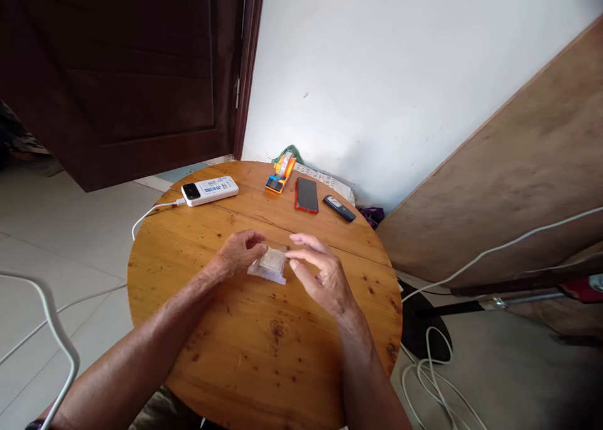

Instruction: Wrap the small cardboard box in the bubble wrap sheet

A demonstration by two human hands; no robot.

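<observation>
A small, pale, square item in a clear plastic wrapper (pixel 272 265) lies near the middle of the round wooden table. My left hand (pixel 238 253) is closed at the wrapped packet's upper left edge, thumb against it and fingers curled behind. To the packet's right, my right hand (pixel 325 273) is held open with fingers apart. Its fingertips come close to the packet's right edge; whether they touch it I cannot tell. Print on the packet is too small to read.
On the wooden table (pixel 277 367) stand a white power bank (pixel 214 190) with a cable, an orange tape dispenser (pixel 281 174), a red-edged phone (pixel 307 195) and a dark blue handheld device (pixel 339 208). A white wall and dark door (pixel 155 103) rise behind. Cables (pixel 438 380) lie on the floor at right.
</observation>
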